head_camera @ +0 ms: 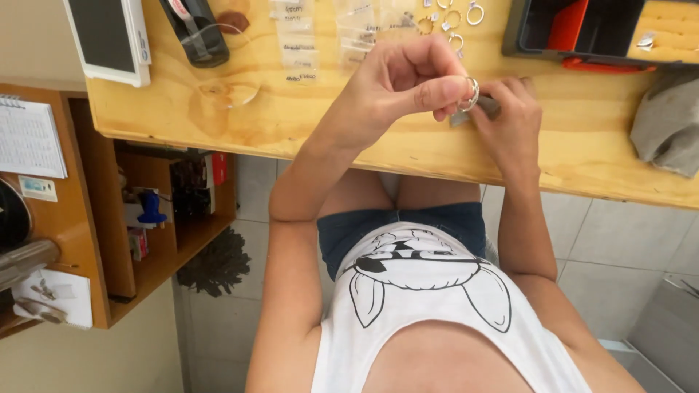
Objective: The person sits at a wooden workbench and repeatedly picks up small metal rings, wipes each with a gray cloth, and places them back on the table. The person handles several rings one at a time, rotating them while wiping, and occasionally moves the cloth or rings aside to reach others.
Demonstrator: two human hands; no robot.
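- On a pale pine bench (306, 120) with visible knots and grain, far edge lined with small clear labelled bags (298, 36) and several loose silver rings (455, 22).
- At the far left of the bench: a white-framed tablet (109, 36) and a dark flat case (195, 30).
- At the far right: a black tray (575, 29) with an orange part inside and a wooden compartment beside it; nearer along the right edge, a crumpled grey cloth (666, 124).
- Below the bench: grey floor tiles (619, 240), with a dark fringed thing lying on them at the left.
- To the left: a wooden shelf unit (156, 240) holding small items, a calendar pinned on its side.
- Above the near edge of the bench, middle right: left hand (397, 87) curled, thumb and forefinger pinching a silver ring (472, 93).
- Ring held on edge, its band roughly upright, opening facing left and right; no clear long axis.
- Just right of the ring: right hand (510, 116) closed round a small grey tool (477, 113), its near-left tip touching or almost touching the ring; cannot tell which.
- Tool lying roughly left to right, mostly hidden by fingers.
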